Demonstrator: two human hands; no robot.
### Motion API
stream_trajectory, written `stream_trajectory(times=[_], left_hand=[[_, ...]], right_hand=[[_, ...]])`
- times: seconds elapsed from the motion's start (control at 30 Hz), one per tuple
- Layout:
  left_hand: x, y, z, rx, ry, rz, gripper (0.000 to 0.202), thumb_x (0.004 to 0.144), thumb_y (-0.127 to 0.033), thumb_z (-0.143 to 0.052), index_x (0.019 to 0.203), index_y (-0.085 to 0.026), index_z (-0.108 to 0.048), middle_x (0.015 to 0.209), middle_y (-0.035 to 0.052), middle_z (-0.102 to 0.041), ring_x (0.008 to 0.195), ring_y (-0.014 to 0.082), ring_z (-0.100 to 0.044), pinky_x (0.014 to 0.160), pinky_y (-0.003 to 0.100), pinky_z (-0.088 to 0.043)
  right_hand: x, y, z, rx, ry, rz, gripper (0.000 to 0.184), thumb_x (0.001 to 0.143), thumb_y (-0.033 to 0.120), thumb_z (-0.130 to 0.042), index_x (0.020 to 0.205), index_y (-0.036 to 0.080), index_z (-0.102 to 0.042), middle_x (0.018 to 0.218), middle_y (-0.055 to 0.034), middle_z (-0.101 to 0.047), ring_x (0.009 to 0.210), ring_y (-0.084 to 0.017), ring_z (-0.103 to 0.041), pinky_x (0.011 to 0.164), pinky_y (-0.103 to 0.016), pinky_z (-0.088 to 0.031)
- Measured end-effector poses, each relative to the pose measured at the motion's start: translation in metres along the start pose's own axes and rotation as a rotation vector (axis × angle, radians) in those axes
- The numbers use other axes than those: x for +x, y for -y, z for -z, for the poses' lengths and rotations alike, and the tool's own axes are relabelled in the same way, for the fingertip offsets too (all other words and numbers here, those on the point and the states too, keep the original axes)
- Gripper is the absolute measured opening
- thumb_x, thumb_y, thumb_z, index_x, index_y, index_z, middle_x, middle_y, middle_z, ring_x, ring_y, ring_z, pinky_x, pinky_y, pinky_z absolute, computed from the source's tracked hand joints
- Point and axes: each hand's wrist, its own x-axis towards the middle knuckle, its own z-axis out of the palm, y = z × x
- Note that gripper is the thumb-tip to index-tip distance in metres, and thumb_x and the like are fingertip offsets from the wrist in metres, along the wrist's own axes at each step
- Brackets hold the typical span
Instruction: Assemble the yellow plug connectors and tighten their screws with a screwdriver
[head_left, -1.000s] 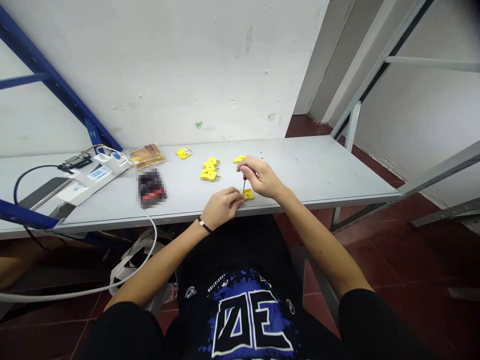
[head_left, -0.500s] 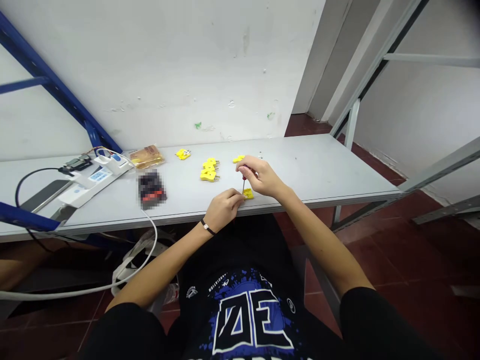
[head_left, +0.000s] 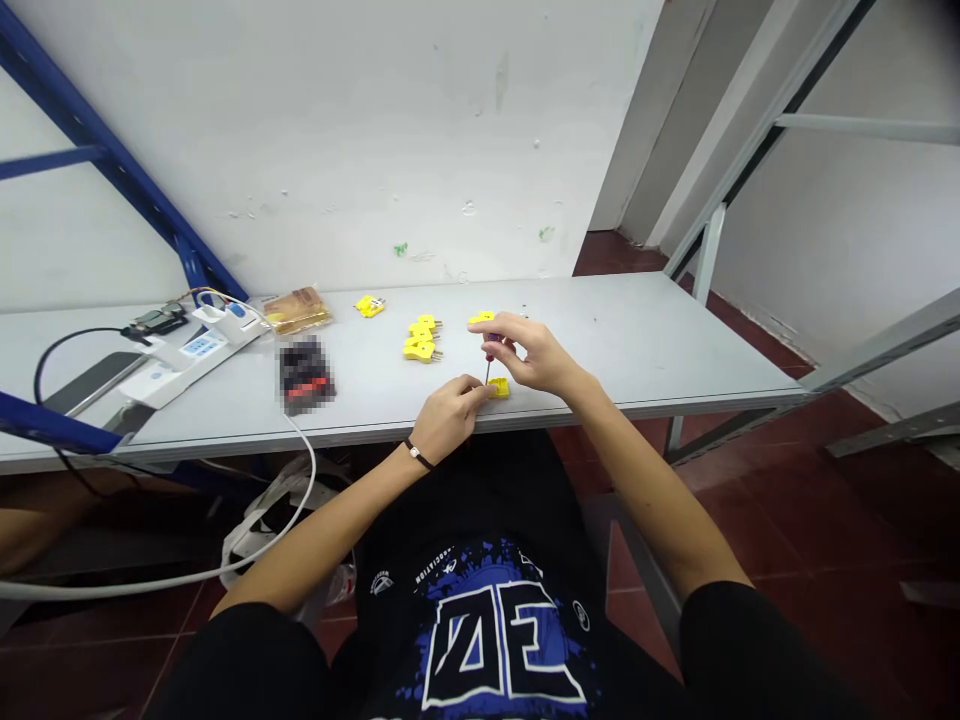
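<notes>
My right hand (head_left: pixel 534 353) is closed round the handle of a small screwdriver (head_left: pixel 489 366), its thin shaft pointing down. The tip meets a small yellow connector piece (head_left: pixel 498 387) near the table's front edge, though the exact contact is hidden by fingers. My left hand (head_left: pixel 448 415) pinches the left end of that piece and steadies it against the tabletop. Beyond my hands, several yellow plugs (head_left: pixel 421 348) with metal pins lie in a short column. Another yellow part (head_left: pixel 481 318) lies just behind my right hand.
Further yellow connector parts (head_left: pixel 369 306) lie at the back. To the left are a bag of yellowish contents (head_left: pixel 298 311), a blurred dark and red item (head_left: pixel 306 375), a white power strip (head_left: pixel 196 352) and a dark flat device (head_left: pixel 90 382). A white cable (head_left: pixel 306 480) hangs over the front edge.
My right hand has turned slightly on the screwdriver handle, its fingers shifting. The left hand stays on the yellow connector piece. The whole view has shifted a little.
</notes>
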Motion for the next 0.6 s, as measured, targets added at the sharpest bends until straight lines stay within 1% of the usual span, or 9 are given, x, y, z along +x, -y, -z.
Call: stream_trajectory(times=[0.2, 0.33, 0.4, 0.5, 0.6], left_hand=[[0.0, -0.0003, -0.0006, -0.001, 0.019, -0.016, 0.033, 0.101, -0.012, -0.043, 0.116, -0.022, -0.071, 0.109, 0.0066, -0.067, 0.091, 0.0175, -0.065, 0.084, 0.033, -0.057], [0.0023, -0.0013, 0.0026, -0.075, 0.025, 0.006, 0.029, 0.1, -0.01, -0.046, 0.112, -0.02, -0.07, 0.109, 0.0077, -0.067, 0.097, 0.0195, -0.066, 0.088, 0.034, -0.057], [0.0048, -0.0015, 0.005, -0.128, 0.039, 0.033, 0.027, 0.099, -0.009, -0.048, 0.113, -0.02, -0.069, 0.109, 0.0074, -0.066, 0.1, 0.0201, -0.066, 0.091, 0.035, -0.056], [0.0076, -0.0007, 0.007, -0.183, 0.064, 0.063, 0.03, 0.096, -0.007, -0.051, 0.116, -0.02, -0.069, 0.11, 0.0067, -0.065, 0.099, 0.0194, -0.066, 0.09, 0.034, -0.056], [0.0073, 0.0005, 0.0065, -0.193, 0.055, 0.062, 0.031, 0.096, -0.006, -0.05, 0.114, -0.021, -0.071, 0.11, 0.0061, -0.066, 0.097, 0.0182, -0.067, 0.089, 0.033, -0.057]], right_hand=[[0.0008, 0.0011, 0.0009, -0.019, -0.002, -0.012, 0.027, 0.105, 0.035, -0.049, 0.126, 0.027, -0.064, 0.098, -0.0048, -0.067, 0.075, -0.014, -0.065, 0.065, -0.029, -0.052], [0.0013, 0.0014, 0.0024, -0.008, -0.002, -0.021, 0.027, 0.105, 0.035, -0.048, 0.125, 0.026, -0.064, 0.097, -0.005, -0.066, 0.076, -0.015, -0.065, 0.065, -0.029, -0.053], [0.0015, 0.0014, 0.0029, 0.0, -0.001, -0.022, 0.027, 0.105, 0.034, -0.049, 0.125, 0.026, -0.064, 0.097, -0.005, -0.066, 0.076, -0.015, -0.065, 0.066, -0.029, -0.053], [0.0016, 0.001, 0.0032, 0.006, 0.003, -0.028, 0.027, 0.105, 0.035, -0.048, 0.125, 0.025, -0.064, 0.098, -0.0052, -0.066, 0.076, -0.015, -0.066, 0.067, -0.029, -0.054], [0.0015, 0.0006, 0.0033, 0.005, 0.007, -0.04, 0.028, 0.105, 0.037, -0.048, 0.125, 0.025, -0.064, 0.101, -0.0061, -0.067, 0.077, -0.015, -0.066, 0.067, -0.029, -0.055]])
